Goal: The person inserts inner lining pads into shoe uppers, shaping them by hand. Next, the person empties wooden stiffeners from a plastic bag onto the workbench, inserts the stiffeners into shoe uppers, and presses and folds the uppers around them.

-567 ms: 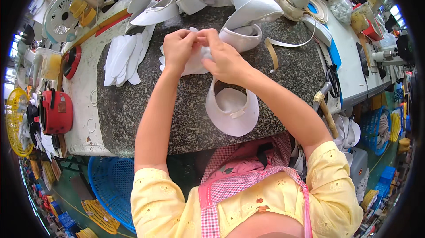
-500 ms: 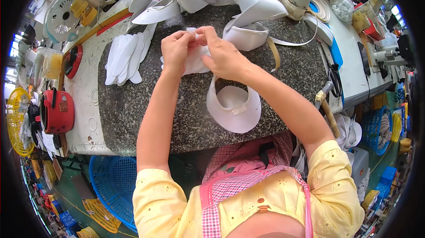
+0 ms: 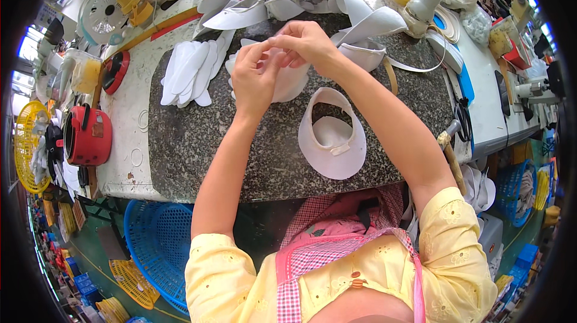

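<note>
Two bare hands meet over a bench, above a dark speckled slab. The left hand has bent fingers with the thumb raised; the fingers of the right hand curve down to meet them. I cannot tell whether anything thin is grasped between them. White pieces lie on the slab just beneath and partly hidden by the hands. Nearer the person is a white visor, its band forming a loop; left of the hands, flat white strips overlap in a fanned pile.

Containers ring the bench. At left, a red pot has its dark mouth facing left, and behind it a clear tub seems to hold a yellowish mass. A yellow basket at far left holds whitish material; a blue basket at right holds greyish, cloth-like pieces. A larger blue basket stands below the bench's near edge, at left.
</note>
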